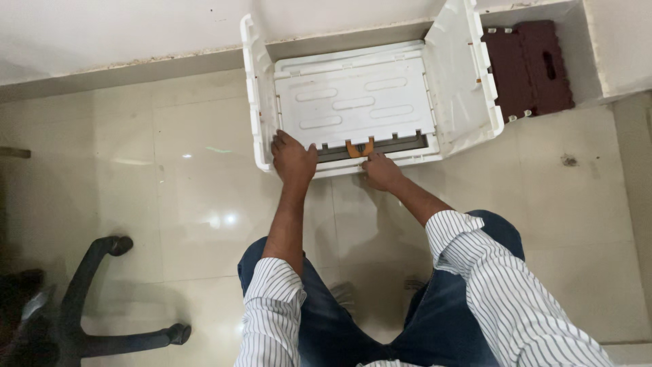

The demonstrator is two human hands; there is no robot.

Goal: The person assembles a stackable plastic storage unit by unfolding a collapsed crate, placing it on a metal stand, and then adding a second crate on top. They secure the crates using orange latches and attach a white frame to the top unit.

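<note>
A white plastic cabinet frame [353,102] lies on the tiled floor against the wall, with two side panels standing up at left and right. My left hand [293,158] rests on the front left corner of its flat ribbed panel, fingers spread over the edge. My right hand [380,170] touches the front rail just beside a small orange curved handle [359,149] set in the dark slot. Neither hand visibly grips anything.
A dark brown plastic stool [530,66] lies tipped at the wall to the right. A black office chair base [88,312] with castors stands at the lower left. My knees in blue jeans [407,319] are below the frame. The glossy floor tiles [190,177] spread to the left.
</note>
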